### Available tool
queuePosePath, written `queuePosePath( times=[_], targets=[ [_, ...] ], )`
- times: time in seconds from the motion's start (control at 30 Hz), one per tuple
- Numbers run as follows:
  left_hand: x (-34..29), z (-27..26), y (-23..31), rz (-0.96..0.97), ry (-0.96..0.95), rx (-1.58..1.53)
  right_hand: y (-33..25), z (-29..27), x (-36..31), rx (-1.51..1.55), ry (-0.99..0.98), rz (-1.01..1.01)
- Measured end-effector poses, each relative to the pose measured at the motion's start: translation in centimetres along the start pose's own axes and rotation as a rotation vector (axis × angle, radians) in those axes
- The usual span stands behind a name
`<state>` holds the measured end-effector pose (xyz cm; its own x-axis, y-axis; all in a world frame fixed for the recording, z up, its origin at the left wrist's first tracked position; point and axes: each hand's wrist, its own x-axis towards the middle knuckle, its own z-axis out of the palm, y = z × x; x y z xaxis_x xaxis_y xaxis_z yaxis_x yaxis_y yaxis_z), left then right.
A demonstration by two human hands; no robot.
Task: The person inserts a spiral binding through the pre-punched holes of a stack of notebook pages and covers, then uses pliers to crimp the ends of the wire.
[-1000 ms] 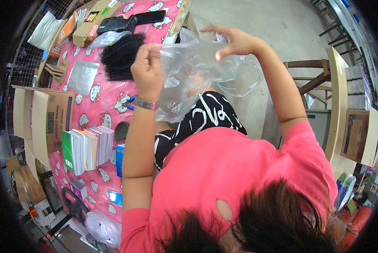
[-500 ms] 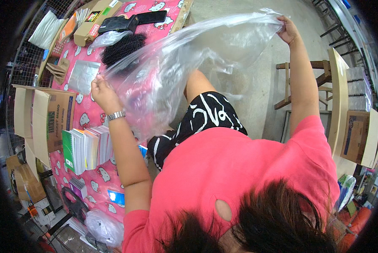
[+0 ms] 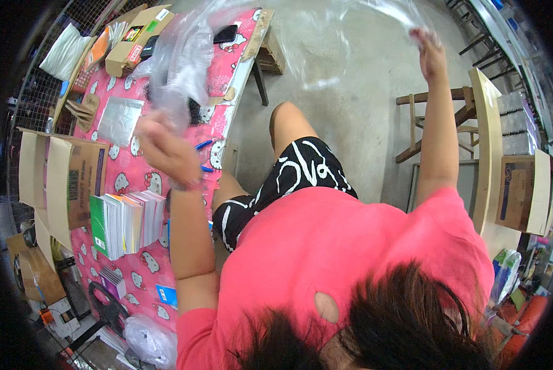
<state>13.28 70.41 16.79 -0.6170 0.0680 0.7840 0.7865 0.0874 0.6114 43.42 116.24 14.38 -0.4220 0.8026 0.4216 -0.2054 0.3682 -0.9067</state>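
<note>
The left hand (image 3: 168, 150) and right hand (image 3: 431, 54), both blurred, grasp one clear plastic sheet (image 3: 182, 71); one counter (image 3: 125, 163) carries one row of notebooks (image 3: 128, 225) and one black phone (image 3: 225, 34).

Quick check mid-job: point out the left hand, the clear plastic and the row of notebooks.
Left hand (image 3: 165, 151): head view, middle of the motion-blurred hand.
Clear plastic (image 3: 184, 80): head view, bunched part just beyond that hand.
Notebooks (image 3: 129, 223): head view, middle of the row.
</note>
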Motion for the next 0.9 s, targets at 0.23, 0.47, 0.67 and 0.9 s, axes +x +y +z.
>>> queuePosePath(
  times=[0.23,0.47,0.67,0.9],
  targets=[
    [-10.7,3.0,-2.8,0.453,-0.735,0.157,6.5,-1.2,-12.1,-1.147,-0.281,0.418],
    [-20.6,5.9,-13.1,-0.492,-1.112,0.085,16.5,-1.7,-19.4,-1.078,-0.415,0.655],
    [-27.9,1.0,-14.8,-0.987,-1.123,0.014,18.4,-2.1,-28.1,-0.574,-0.446,1.08],
    [-27.8,-1.8,-14.8,-1.074,-1.212,0.284,15.5,-1.7,-31.6,-0.49,-0.459,1.089]
  ],
)
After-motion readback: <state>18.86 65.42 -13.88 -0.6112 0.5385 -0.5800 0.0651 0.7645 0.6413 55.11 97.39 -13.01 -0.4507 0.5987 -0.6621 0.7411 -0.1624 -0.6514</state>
